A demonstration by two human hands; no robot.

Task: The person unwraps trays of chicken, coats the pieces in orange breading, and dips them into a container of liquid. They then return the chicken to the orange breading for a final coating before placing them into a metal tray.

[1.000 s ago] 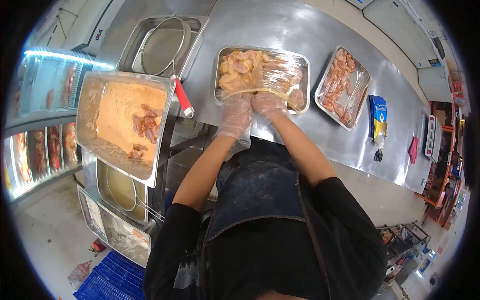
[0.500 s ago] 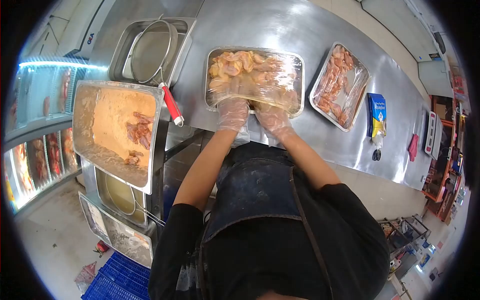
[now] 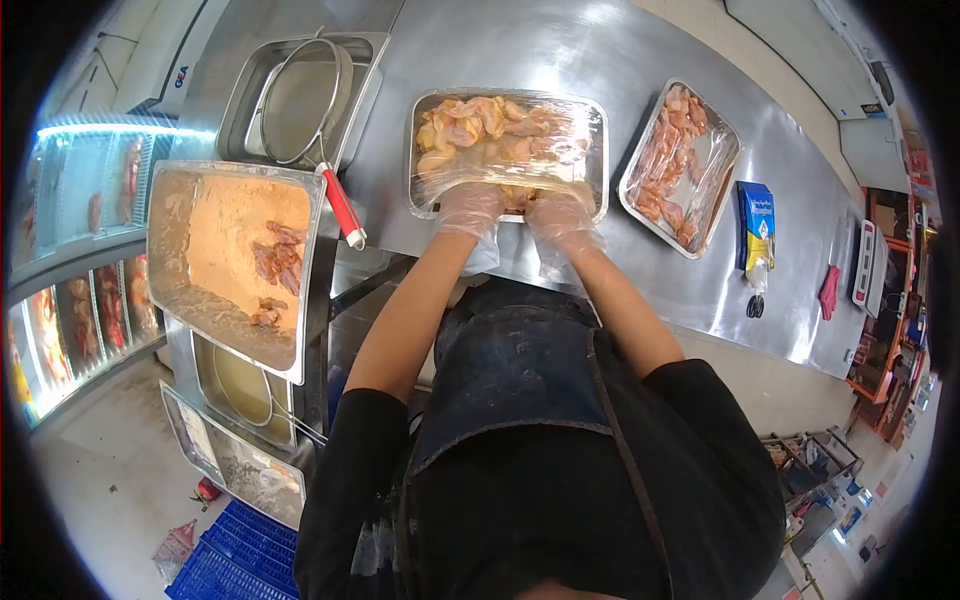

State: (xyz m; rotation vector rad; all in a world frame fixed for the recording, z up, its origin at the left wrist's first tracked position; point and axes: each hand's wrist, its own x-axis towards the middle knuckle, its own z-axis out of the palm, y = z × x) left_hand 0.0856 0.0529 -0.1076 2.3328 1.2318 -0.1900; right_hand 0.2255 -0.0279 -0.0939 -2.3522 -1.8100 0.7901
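A metal tray [image 3: 412,165] of raw chicken pieces [image 3: 460,130] stands on the steel table, with clear plastic film [image 3: 540,150] over most of it. My left hand [image 3: 470,210], in a clear plastic glove, is at the tray's near edge, its fingertips under the film. Beside it my right hand [image 3: 560,220], gloved too, also reaches under the film's near edge among the chicken. The film and the chicken hide the fingers of both hands, so what they hold cannot be made out.
A second film-covered chicken tray [image 3: 680,165] is to the right, near a blue-yellow packet [image 3: 757,225] and a scale [image 3: 868,268]. At left are a tub of orange coating [image 3: 225,240] and a red-handled strainer [image 3: 343,205] on a metal pan. Blue crates [image 3: 235,555] are below.
My right hand has shifted slightly right and up at the tray's near edge. The film's near edge sits a little higher, showing some chicken between my hands.
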